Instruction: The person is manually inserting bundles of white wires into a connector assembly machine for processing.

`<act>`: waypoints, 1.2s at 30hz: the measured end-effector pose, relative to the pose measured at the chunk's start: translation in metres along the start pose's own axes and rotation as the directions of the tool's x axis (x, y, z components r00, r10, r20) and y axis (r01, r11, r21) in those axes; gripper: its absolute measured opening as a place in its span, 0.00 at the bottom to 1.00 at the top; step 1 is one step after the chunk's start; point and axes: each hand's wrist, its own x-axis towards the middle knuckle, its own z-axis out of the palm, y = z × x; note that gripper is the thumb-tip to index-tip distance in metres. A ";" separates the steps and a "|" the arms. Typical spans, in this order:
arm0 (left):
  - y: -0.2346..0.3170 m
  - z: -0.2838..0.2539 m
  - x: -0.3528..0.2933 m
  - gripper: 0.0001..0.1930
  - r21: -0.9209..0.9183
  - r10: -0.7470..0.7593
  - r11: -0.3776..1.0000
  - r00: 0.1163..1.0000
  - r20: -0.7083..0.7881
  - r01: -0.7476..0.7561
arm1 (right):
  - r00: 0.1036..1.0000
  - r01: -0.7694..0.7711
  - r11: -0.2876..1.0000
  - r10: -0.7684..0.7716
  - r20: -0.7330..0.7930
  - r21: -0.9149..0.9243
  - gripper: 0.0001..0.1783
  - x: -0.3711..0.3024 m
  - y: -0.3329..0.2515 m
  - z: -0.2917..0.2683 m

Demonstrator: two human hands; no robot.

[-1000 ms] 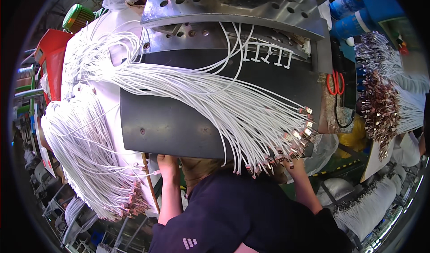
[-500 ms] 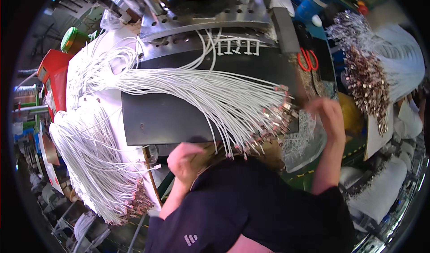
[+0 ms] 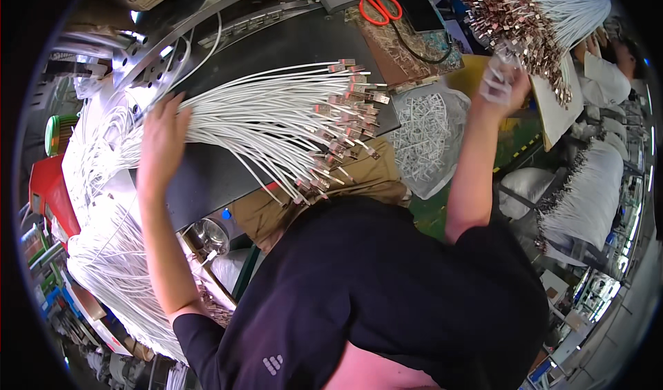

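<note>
A thick bundle of white cables with metal USB-type plugs fanned at its right end lies across a dark board. My left hand rests on the bundle's left part, its fingers stretched over the cables. Off to the right, my right hand is raised and closed around white, partly see-through plastic pieces, blurred by motion. Close to that hand are the copper-coloured plugs of another white cable bundle. Below and left of it, a clear plastic bag holds many small white plastic parts.
Red-handled scissors lie at the board's far right. A metal machine stands at the far left. More white cables hang at the left, near a red bin. Another person's hand shows at the far right.
The view has turned. My left hand has moved from the board's near edge onto the cables. My right hand has moved outward and now holds plastic pieces; the white strip on the machine no longer shows.
</note>
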 end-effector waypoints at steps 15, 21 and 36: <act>-0.041 -0.021 -0.001 0.16 -0.435 -0.374 0.843 0.926 -0.050 0.317 | 0.916 0.315 0.425 0.098 0.389 -0.848 0.14 -0.101 0.050 -0.060; 0.117 -0.036 0.027 0.21 -0.325 0.013 0.941 0.954 0.300 0.089 | 0.110 0.910 0.387 0.127 0.986 -0.151 0.32 -0.181 0.057 0.149; 0.006 -0.035 0.022 0.14 -0.667 -0.292 0.709 0.956 0.021 0.230 | 0.124 0.837 0.322 0.676 0.726 -0.443 0.26 -0.189 0.111 0.195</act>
